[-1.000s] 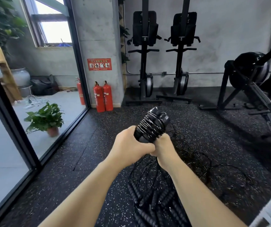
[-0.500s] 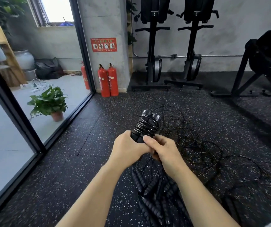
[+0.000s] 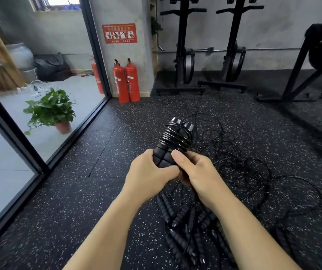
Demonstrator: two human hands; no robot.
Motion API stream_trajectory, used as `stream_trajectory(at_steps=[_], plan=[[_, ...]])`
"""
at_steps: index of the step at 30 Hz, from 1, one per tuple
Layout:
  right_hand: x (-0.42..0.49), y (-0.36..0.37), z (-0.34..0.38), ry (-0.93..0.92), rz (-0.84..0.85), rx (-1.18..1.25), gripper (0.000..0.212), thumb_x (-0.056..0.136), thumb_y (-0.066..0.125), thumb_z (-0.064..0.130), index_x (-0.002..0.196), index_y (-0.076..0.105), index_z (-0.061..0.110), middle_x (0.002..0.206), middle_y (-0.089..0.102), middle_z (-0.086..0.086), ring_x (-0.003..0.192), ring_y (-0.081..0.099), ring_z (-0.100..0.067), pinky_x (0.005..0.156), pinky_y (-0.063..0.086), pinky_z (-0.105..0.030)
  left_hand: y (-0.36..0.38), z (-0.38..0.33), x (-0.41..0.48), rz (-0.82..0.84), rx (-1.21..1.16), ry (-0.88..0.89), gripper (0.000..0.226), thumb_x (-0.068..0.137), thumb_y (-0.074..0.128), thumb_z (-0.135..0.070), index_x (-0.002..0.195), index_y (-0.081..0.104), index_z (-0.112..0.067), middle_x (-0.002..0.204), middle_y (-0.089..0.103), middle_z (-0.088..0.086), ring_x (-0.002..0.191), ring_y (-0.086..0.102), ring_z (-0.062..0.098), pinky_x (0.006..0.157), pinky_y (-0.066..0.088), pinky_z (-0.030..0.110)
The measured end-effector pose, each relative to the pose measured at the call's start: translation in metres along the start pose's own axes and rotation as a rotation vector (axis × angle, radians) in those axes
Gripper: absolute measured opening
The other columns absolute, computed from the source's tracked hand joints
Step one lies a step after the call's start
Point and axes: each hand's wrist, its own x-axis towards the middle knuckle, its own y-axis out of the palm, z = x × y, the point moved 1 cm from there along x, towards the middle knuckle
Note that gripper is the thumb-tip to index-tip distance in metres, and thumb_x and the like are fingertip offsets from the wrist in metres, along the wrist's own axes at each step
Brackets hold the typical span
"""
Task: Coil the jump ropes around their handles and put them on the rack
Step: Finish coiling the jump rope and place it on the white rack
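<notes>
Head view: both my forearms reach forward over the speckled black floor [image 3: 74, 193], and my hands meet on one jump rope at chest height.
Left hand [image 3: 148, 172]: closed round the lower end of the handles, thumb laid across the front, fingers curled out of sight behind.
Right hand [image 3: 197, 172]: thumb tip pressed against the handles just below the coil, fingers curled round the far side. Whether they also pinch the cord's loose end, I cannot tell.
Handles [image 3: 163, 158]: two black ribbed grips held side by side as one bundle, tilted up and away from me, caps at the top.
Coil [image 3: 175, 137]: thin glossy black cord wound in tight turns round the upper half of the bundle, just under the caps.
Pile [image 3: 177, 227]: more ribbed black handles heaped on the floor beneath my wrists.
Loose cords [image 3: 245, 164]: thin black loops tangled on the floor to the right of my hands.
Fire extinguishers [image 3: 127, 80]: two red ones upright against the concrete pillar, under a red sign [image 3: 119, 33].
Potted plant [image 3: 53, 110]: green, in a terracotta pot, beyond the glass on my left.
Machines [image 3: 183, 55]: two upright black frames against the back wall.
</notes>
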Motion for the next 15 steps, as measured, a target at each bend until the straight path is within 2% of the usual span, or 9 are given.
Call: stream_trajectory(at_steps=[3, 6, 8, 10, 15], plan=[[-0.001, 0.003, 0.006, 0.013, 0.029, -0.113, 0.033, 0.098, 0.053, 0.032, 0.084, 0.065, 0.005, 0.049, 0.053, 0.013, 0.04, 0.044, 0.0, 0.041, 0.033, -0.011, -0.006, 0.005, 0.004, 0.001, 0.0, 0.019, 0.024, 0.061, 0.076, -0.036, 0.072, 0.058, -0.024, 0.058, 0.06, -0.014, 0.051, 0.052, 0.003, 0.05, 0.039, 0.021], [0.002, 0.002, 0.006, 0.053, -0.032, -0.289, 0.043, 0.099, 0.046, 0.043, 0.074, 0.053, 0.008, 0.053, 0.043, -0.003, 0.042, 0.034, -0.011, 0.041, 0.028, -0.021, -0.012, 0.01, 0.008, -0.006, -0.017, 0.008, 0.016, 0.067, 0.077, -0.027, 0.07, 0.063, -0.021, 0.056, 0.061, -0.012, 0.049, 0.051, 0.007, 0.048, 0.04, 0.019], [0.004, -0.002, 0.003, 0.027, -0.135, -0.477, 0.043, 0.099, 0.045, 0.038, 0.067, 0.048, 0.01, 0.056, 0.045, -0.007, 0.045, 0.035, -0.015, 0.047, 0.03, -0.026, -0.015, 0.013, 0.009, -0.025, -0.013, -0.004, 0.022, 0.069, 0.076, -0.025, 0.072, 0.059, -0.012, 0.056, 0.058, -0.009, 0.048, 0.048, 0.008, 0.045, 0.039, 0.017], [0.003, -0.005, 0.002, -0.021, -0.202, -0.712, 0.049, 0.098, 0.048, 0.036, 0.057, 0.043, 0.01, 0.051, 0.045, -0.004, 0.047, 0.037, -0.018, 0.052, 0.032, -0.031, -0.018, 0.014, 0.009, -0.041, -0.012, -0.016, 0.022, 0.069, 0.075, -0.025, 0.072, 0.057, -0.013, 0.056, 0.057, -0.009, 0.048, 0.047, 0.008, 0.044, 0.038, 0.016], [-0.015, 0.0, 0.01, -0.064, -0.295, -1.202, 0.058, 0.1, 0.035, 0.051, 0.056, 0.042, 0.013, 0.055, 0.052, 0.001, 0.051, 0.045, -0.018, 0.049, 0.032, -0.026, -0.026, 0.017, 0.011, -0.075, -0.02, -0.066, 0.02, 0.07, 0.074, -0.027, 0.067, 0.057, -0.017, 0.055, 0.056, -0.007, 0.052, 0.048, 0.014, 0.053, 0.04, 0.025]])
